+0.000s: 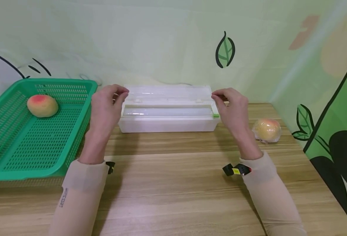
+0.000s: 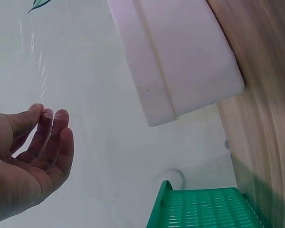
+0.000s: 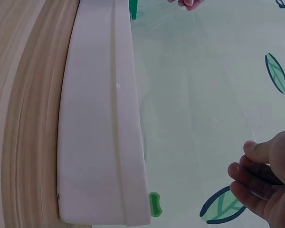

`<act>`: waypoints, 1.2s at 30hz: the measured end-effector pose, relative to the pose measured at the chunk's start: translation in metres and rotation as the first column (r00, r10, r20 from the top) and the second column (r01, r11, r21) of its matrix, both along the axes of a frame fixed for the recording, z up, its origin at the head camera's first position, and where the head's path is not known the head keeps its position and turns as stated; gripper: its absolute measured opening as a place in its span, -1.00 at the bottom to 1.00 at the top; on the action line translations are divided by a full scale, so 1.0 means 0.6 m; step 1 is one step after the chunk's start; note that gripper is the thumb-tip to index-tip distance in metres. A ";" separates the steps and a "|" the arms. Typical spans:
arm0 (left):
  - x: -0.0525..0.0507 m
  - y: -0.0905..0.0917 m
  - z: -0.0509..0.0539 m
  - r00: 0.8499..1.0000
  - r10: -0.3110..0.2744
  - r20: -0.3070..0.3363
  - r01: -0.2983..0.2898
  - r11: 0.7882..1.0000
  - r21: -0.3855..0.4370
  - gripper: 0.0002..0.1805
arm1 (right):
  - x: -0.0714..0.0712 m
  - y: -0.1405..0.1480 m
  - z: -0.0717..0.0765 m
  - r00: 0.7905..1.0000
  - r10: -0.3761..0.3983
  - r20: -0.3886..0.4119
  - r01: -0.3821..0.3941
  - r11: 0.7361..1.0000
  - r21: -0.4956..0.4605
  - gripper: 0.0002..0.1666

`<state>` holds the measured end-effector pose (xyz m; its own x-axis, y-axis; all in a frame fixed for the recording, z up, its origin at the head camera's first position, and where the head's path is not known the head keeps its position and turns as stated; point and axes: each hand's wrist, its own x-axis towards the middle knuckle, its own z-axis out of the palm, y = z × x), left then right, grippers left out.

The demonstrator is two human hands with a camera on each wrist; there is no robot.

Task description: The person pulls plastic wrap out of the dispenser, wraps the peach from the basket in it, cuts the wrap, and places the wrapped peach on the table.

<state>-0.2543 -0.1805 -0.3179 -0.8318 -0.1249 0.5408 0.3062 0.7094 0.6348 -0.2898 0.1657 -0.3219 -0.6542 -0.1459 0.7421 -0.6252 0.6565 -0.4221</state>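
Observation:
A white cling film dispenser stands on the table with its lid raised, the film roll visible inside and a green slider at its right end. Above its two ends, both hands hold a clear sheet of cling film, faint streaks of which show in the wrist views. My left hand pinches the left side between thumb and fingertips. On the right, my right hand pinches the other side the same way. Most of the film's outline is too transparent to make out.
A green plastic basket sits at the left with one peach in it. To the right of the dispenser lies a peach wrapped in film. Behind the wooden table rises a printed wall covering.

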 end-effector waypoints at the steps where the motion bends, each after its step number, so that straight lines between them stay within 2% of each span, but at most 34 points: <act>1: 0.001 0.000 0.001 1.000 0.000 -0.004 0.000 1.000 -0.001 -0.81 | 0.002 0.000 0.001 1.000 -0.002 -0.001 0.002 1.000 0.000 -0.91; 15: 0.020 0.003 0.010 1.000 -0.004 -0.030 0.004 1.000 0.005 -0.80 | 0.026 0.004 0.014 1.000 -0.016 0.011 0.016 1.000 0.016 -0.88; 23: 0.039 0.003 0.011 0.998 -0.005 -0.059 0.003 1.000 -0.022 -0.81 | 0.042 0.011 0.017 1.000 -0.016 0.003 0.016 0.999 0.049 -0.88; 31: 0.054 -0.002 0.009 0.990 -0.027 -0.140 0.020 0.999 -0.046 -0.84 | 0.060 0.016 0.020 1.000 0.014 -0.026 -0.013 0.998 0.060 -0.90; 36: 0.060 -0.005 0.009 0.986 -0.040 -0.164 0.032 0.998 -0.051 -0.84 | 0.068 0.018 0.021 0.999 0.026 -0.041 -0.023 0.998 0.066 -0.91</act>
